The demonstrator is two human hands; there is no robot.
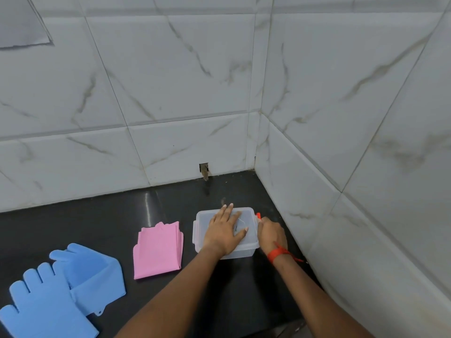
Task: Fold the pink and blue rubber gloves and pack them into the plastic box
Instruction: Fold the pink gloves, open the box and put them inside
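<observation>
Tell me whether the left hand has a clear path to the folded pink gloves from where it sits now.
Probably yes. The left hand lies flat on the plastic box lid, and the pink gloves lie just to its left on bare black counter, with nothing between them.

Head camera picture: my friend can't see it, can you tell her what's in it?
A left hand presses flat on the lid of a clear plastic box while the right hand works its red side clip. On the black counter lie folded pink gloves and blue gloves.
</observation>
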